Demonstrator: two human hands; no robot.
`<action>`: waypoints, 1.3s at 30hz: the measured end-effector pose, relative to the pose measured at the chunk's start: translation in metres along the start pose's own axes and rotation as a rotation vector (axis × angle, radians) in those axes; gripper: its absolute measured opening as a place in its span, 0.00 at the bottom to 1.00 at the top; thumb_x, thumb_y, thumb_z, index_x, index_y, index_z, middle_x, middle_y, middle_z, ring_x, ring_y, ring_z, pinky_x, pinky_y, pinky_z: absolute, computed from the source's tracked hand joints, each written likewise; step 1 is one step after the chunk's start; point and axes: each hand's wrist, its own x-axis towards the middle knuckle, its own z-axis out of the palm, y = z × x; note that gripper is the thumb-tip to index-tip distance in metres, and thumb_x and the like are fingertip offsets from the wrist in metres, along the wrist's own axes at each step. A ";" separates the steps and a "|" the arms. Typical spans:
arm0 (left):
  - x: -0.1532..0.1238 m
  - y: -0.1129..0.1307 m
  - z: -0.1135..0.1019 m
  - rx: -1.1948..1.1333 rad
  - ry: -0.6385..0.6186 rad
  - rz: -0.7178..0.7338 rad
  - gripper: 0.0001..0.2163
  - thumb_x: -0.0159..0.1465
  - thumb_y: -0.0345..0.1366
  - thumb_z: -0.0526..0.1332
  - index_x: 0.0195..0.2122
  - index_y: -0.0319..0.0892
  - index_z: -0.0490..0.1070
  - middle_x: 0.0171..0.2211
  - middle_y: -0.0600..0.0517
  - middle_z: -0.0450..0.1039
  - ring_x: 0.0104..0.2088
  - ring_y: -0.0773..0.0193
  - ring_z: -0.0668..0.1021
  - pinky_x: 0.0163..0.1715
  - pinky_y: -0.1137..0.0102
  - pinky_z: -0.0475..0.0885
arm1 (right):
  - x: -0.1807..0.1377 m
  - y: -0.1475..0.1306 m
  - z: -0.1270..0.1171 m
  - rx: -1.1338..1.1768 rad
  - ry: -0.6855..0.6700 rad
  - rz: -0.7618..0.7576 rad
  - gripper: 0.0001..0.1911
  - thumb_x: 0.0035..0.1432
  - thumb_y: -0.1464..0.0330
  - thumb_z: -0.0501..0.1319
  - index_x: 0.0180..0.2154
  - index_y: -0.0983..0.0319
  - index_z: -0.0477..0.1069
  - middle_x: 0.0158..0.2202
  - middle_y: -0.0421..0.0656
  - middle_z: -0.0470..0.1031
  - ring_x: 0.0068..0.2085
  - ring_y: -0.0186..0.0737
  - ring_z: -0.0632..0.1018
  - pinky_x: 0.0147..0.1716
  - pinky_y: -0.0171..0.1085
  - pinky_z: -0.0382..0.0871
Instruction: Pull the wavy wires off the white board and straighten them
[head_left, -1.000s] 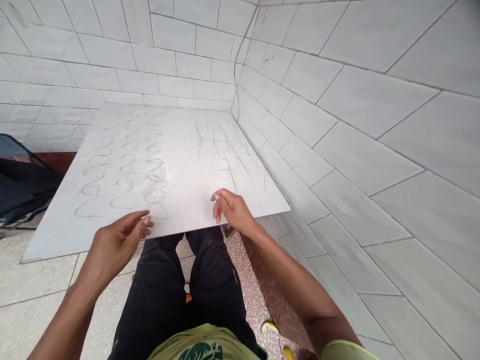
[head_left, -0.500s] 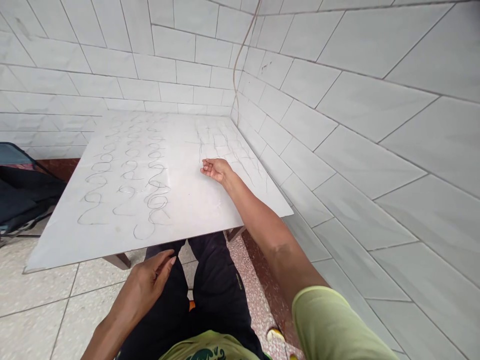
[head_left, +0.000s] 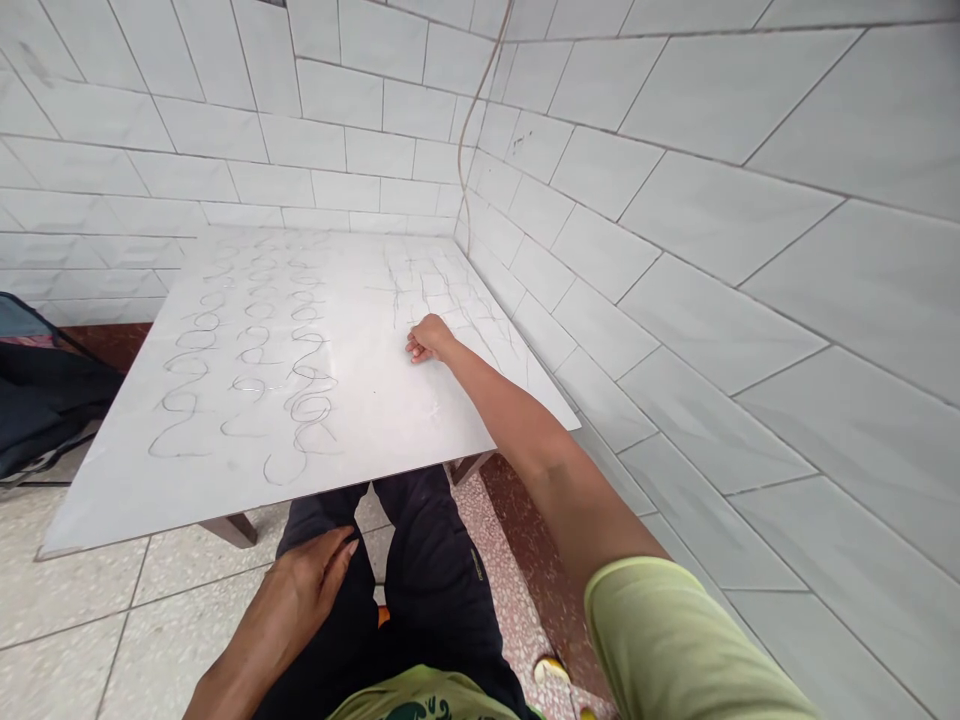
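Observation:
A large white board [head_left: 360, 420] lies flat in front of me, resting on low wooden supports, its surface covered with pencil loops on the left and a scribbled grid on the right. My right hand [head_left: 429, 338] reaches out over the board and rests on it beside the grid lines, fingers curled into a loose fist; whether it holds anything is hidden. My left hand [head_left: 311, 575] lies flat on my left thigh below the board's near edge, fingers stretched out and holding nothing.
White tiled walls [head_left: 675, 250] close in behind and along the right of the board. A thin wire [head_left: 480, 90] hangs down the corner. A dark bag [head_left: 45, 390] sits on the floor at the left. Speckled floor tiles [head_left: 90, 620] lie below.
My right hand moved from the board's near edge forward onto the grid area and curled shut. My left hand dropped from the board's edge down to my thigh.

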 end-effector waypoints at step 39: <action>-0.037 -0.016 0.045 0.091 -0.221 -0.180 0.20 0.78 0.42 0.48 0.58 0.41 0.75 0.50 0.43 0.83 0.50 0.50 0.85 0.50 0.57 0.78 | -0.085 0.016 0.100 -0.999 -0.151 -0.592 0.07 0.68 0.65 0.59 0.38 0.60 0.71 0.43 0.50 0.79 0.41 0.50 0.79 0.37 0.42 0.70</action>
